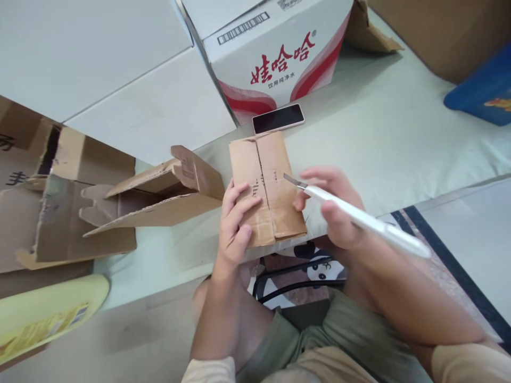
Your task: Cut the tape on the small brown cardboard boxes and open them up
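A small brown cardboard box (271, 186), its flaps meeting along a centre seam, lies in front of me on the pale cloth. My left hand (235, 221) grips its left side, with fingers and thumb over the top face. A white utility knife (359, 215) is held in my right hand (337, 205), its metal blade (294, 181) extended over the right flap. Whether the blade tip touches the cardboard, I cannot tell. The knife's handle points back over my right wrist.
Beyond the box lies a phone (278, 118) against a white and red carton (279, 69). On the left is an open cardboard box (159, 207) with raised flaps, beside larger cardboard (83, 213). A yellow-green container (56, 306) stands at lower left, a blue one (483, 88) at far right.
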The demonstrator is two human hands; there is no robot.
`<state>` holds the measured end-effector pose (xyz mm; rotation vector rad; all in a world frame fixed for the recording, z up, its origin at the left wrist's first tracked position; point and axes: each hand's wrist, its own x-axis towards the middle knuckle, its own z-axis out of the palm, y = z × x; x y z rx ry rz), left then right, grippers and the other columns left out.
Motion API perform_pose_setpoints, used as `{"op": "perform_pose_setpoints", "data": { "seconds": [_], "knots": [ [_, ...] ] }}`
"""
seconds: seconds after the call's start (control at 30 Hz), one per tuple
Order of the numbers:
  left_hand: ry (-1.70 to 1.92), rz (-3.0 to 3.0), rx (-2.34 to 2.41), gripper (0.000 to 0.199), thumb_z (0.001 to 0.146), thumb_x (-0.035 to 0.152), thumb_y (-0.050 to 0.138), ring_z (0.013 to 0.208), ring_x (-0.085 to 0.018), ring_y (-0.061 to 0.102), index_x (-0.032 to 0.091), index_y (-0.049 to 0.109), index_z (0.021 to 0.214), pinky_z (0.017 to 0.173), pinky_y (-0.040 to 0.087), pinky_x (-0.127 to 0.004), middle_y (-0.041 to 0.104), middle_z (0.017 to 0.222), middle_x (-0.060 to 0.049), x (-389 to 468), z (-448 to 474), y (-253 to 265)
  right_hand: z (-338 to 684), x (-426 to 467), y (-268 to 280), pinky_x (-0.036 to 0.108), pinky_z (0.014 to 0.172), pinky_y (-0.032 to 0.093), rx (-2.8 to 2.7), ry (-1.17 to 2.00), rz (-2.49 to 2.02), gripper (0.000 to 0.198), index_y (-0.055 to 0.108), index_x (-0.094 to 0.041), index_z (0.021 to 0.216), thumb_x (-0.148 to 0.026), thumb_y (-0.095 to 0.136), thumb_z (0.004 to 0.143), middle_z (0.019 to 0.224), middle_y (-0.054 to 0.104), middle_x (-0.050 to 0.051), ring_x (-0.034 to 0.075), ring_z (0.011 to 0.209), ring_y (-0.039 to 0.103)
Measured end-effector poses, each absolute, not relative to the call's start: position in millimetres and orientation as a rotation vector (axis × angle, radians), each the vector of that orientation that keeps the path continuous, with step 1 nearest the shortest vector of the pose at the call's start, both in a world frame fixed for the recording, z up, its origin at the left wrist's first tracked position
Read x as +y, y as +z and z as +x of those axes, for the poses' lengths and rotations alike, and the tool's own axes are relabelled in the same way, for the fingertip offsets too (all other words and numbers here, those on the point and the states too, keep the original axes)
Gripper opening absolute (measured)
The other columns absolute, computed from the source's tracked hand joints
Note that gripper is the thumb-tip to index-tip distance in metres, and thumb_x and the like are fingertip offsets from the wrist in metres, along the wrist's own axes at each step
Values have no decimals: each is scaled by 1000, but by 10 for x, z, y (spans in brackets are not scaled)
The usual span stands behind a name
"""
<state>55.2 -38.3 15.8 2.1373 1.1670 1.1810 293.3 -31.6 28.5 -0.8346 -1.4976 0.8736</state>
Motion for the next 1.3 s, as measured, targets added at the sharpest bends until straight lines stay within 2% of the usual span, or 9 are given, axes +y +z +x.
{"op": "perform_pose_setpoints", "data": {
  "seconds": [0.1,0.2,0.33,0.47,0.6,0.77,0.9,1.13,1.3],
  "knots": [
    [1177,2209,1171,44,102,53,43,145,-33,51,30,68,131,130,28,-61,59,147,-10,-407,636,178,2935,-355,396,34,58,52,-1421,807,-962,38,65,-31,109,-65,53,97,75,66,0,18,63,63],
    [1157,2304,1128,47,103,52,41,141,-32,55,28,63,137,130,27,-64,58,146,-11,-458,720,175,2941,-391,503,31,51,47,-1499,775,-1103,24,66,-28,90,-51,62,95,66,64,-1,16,55,56],
    [1165,2339,1072,51,103,54,38,142,-32,53,26,60,140,130,26,-64,58,144,-13,-548,828,178,2923,-409,548,30,50,46,-1489,716,-1211,9,67,-27,84,-33,71,88,64,65,-2,15,53,56],
    [1181,2335,1108,48,103,50,38,141,-32,55,26,61,138,130,27,-65,59,142,-13,-603,939,193,2916,-409,560,32,56,52,-1444,657,-1193,3,69,-28,88,-27,68,91,67,68,-2,16,57,61],
    [1223,2319,1105,46,102,46,40,138,-33,57,25,62,136,130,27,-66,61,140,-12,-614,1021,203,2924,-407,620,34,65,58,-1513,682,-1193,5,70,-28,87,-27,67,92,71,71,-1,17,63,67],
    [1239,2308,1104,43,101,41,40,134,-32,60,25,62,135,130,26,-65,62,137,-12,-615,1048,212,2928,-395,606,28,52,50,-1514,739,-1261,7,69,-27,91,-24,73,86,66,70,-4,13,52,61],
    [1224,2319,1117,41,101,40,40,134,-30,60,25,62,132,130,28,-64,61,136,-12,-617,1061,214,2964,-375,525,28,49,44,-1483,765,-1294,8,66,-25,90,-32,68,93,62,66,-5,13,49,56],
    [1253,2299,1114,40,101,40,41,134,-30,59,24,62,132,130,29,-64,61,136,-12,-617,1068,198,2978,-287,546,36,70,54,-1649,592,-1145,23,68,-28,88,-46,59,101,77,71,2,20,70,66],
    [1229,2311,1132,41,101,41,40,135,-30,59,25,61,132,130,29,-64,61,137,-12,-618,1060,204,2962,-295,563,32,65,53,-1682,603,-1163,15,68,-28,88,-38,63,97,72,69,0,17,65,64]
  ]
}}
